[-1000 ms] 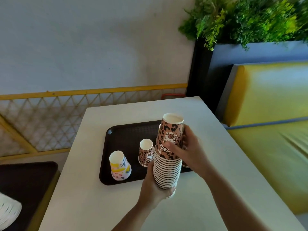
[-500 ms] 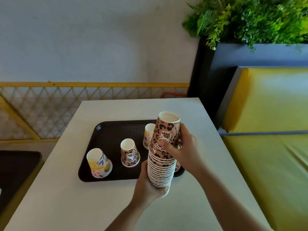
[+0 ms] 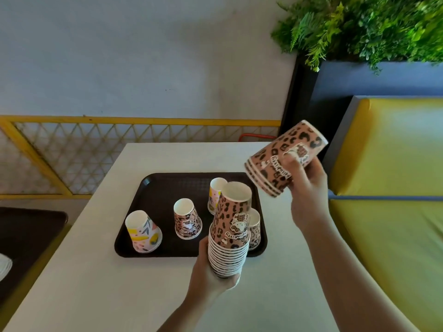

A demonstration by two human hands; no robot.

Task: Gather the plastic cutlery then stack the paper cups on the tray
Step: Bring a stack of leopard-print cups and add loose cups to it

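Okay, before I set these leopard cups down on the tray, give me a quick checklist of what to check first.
1. Right hand grip on the small stack of leopard cups: ok, though tilted on its side.
2. Left hand holding the tall stack: ok, upright.
3. Bare space on the tray: ok, far left area is open.
4. Loose cups on tray inverted and standing: ok, four visible, one partly hidden behind the tall stack.
5. Small stack's cup count: cannot tell exactly.
6. Cutlery gathered: cannot tell, none visible.
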